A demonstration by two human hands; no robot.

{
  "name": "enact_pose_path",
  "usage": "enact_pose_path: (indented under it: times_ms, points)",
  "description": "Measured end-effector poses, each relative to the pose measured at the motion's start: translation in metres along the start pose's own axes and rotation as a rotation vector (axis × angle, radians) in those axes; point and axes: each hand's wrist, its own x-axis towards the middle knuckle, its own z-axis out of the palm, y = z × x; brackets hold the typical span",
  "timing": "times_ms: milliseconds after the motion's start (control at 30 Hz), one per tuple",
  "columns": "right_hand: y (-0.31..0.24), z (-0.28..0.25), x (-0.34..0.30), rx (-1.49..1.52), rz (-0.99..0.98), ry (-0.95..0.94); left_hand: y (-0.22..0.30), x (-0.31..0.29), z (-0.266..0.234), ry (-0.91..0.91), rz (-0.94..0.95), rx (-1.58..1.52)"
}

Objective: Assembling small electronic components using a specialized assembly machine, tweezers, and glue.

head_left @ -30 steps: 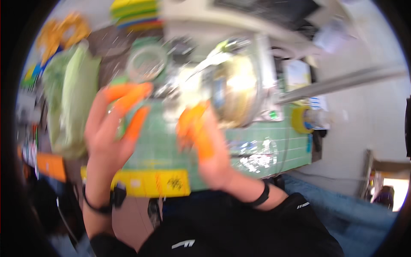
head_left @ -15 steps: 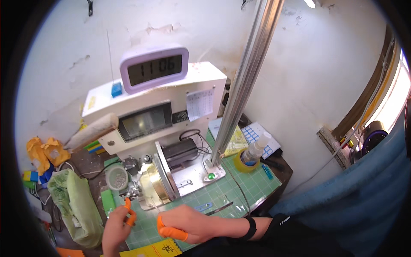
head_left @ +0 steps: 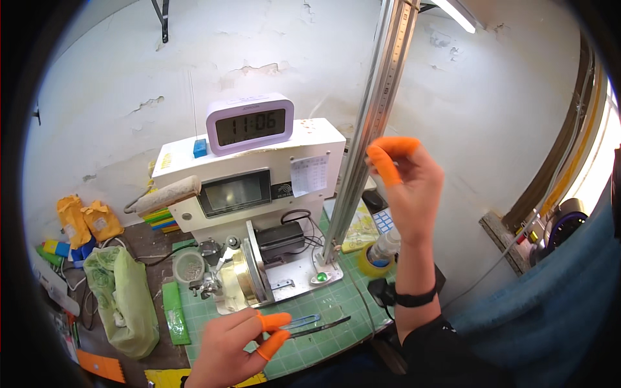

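Observation:
My right hand [head_left: 414,187] is raised beside the upright metal post [head_left: 372,129], orange covers on its thumb and forefinger. These are pinched together; a tiny bit shows at the tips, too small to make out. My left hand [head_left: 239,346] is low over the green cutting mat [head_left: 304,359], its orange-covered thumb and forefinger apart. Just beyond those fingertips lie a blue looped tool [head_left: 305,321] and black tweezers [head_left: 323,327]. Behind them stands a white machine [head_left: 259,171] with a screen and a brass-coloured wheel [head_left: 234,278].
On the machine sits a lilac clock [head_left: 251,124]. A pale green bag [head_left: 119,301], a green block [head_left: 174,313] and a clear round tub [head_left: 188,266] are at left. Right of the post, a clear bottle [head_left: 386,246] stands in a yellow tape roll [head_left: 372,264]. A blue curtain [head_left: 530,310] hangs at right.
My right hand has gone up and right, from before the wheel to beside the post. My left hand has moved right, towards the blue tool and tweezers. The view has tilted up.

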Motion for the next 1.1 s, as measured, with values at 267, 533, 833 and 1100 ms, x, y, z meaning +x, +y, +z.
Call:
enact_pose_path:
  times_ms: [267, 533, 833, 1100]
  points:
    - [-0.047, -0.052, -0.017, 0.736, 0.270, -0.266, 0.061, 0.107, 0.008, 0.058, 0.076, -0.632]
    - [-0.038, -0.069, -0.021, 0.625, 0.325, -0.264, 0.054, 0.165, 0.037, 0.004, 0.151, -0.937]
    - [-0.026, -0.070, -0.029, 0.773, 0.397, -0.277, 0.043, 0.166, 0.035, -0.048, 0.026, -1.088]
    - [-0.040, -0.076, -0.034, 0.681, 0.374, -0.192, 0.040, 0.159, 0.034, -0.021, 0.017, -1.105]
